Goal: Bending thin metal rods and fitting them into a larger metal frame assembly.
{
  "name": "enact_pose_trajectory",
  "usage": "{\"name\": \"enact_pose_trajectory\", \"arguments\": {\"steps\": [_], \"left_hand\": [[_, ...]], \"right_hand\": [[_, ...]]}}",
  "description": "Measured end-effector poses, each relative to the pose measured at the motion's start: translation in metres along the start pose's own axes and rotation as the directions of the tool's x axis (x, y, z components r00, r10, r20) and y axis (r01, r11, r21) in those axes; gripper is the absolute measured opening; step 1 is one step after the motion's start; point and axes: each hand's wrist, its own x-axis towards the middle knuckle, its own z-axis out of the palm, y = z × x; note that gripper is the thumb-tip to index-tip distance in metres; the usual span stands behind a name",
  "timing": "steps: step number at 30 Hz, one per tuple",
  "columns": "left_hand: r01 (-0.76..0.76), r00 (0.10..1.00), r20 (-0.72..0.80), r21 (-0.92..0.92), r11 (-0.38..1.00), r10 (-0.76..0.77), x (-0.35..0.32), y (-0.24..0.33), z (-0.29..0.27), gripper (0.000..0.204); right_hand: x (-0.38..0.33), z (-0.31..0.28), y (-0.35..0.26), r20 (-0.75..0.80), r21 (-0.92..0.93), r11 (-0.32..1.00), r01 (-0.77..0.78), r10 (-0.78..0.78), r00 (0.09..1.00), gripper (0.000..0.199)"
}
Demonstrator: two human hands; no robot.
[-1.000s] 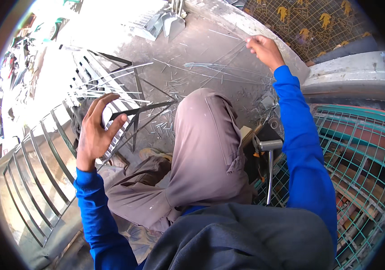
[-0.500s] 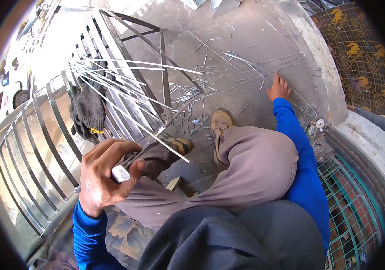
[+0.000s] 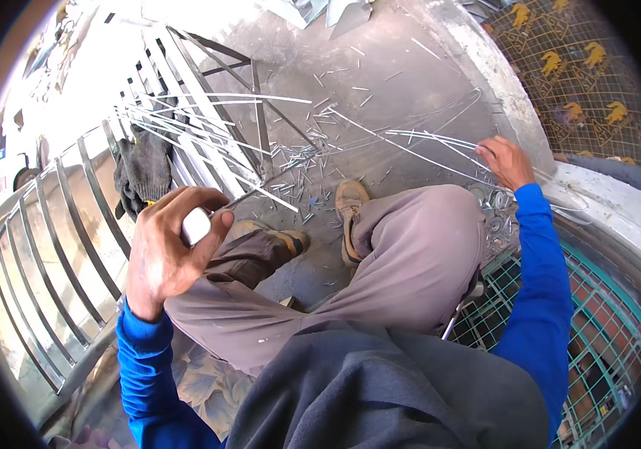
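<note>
My left hand (image 3: 163, 251) is closed round a slim tool with a white, blunt end (image 3: 196, 226); its dark thin shaft points toward the metal slats, and its exact kind is not clear. Off to the right, my right hand (image 3: 511, 161) pinches several long thin metal wires (image 3: 440, 138), raised above the floor. Their ends reach left past my fingers, and a looped part trails behind the hand. More silvery wires (image 3: 216, 123) lie fanned across a slatted metal frame (image 3: 186, 153) at the left.
Dark knitted gloves (image 3: 144, 170) hang over the slats. Short cut wire pieces (image 3: 302, 161) litter the concrete floor around my shoes (image 3: 352, 198). A green wire grid (image 3: 590, 337) stands at lower right, a curved metal railing (image 3: 66, 224) at left, and a patterned sheet (image 3: 571, 82) at upper right.
My right hand has drawn back toward me and to the right, lifting wires that lay on the floor. My left hand keeps its grip, almost in place.
</note>
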Motion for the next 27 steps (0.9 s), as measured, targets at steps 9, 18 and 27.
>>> {"name": "enact_pose_trajectory", "arguments": {"steps": [9,18,27], "left_hand": [[-0.130,0.989,-0.057,0.079,0.988,0.134,-0.011,-0.004,-0.002,0.034],[-0.341,0.921,-0.190,0.032,0.939,0.341,-0.017,-0.026,0.005,0.030],[-0.308,0.944,-0.125,-0.010,0.951,0.304,-0.017,-0.030,0.001,0.040]], "right_hand": [[-0.025,-0.195,-0.066,-0.233,-0.613,0.773,0.163,-0.374,0.898,0.008],[-0.021,-0.217,-0.139,0.144,-0.596,0.751,0.286,-0.251,0.957,0.014],[-0.026,-0.216,-0.161,0.158,-0.571,0.800,0.187,-0.117,0.981,0.013]]}}
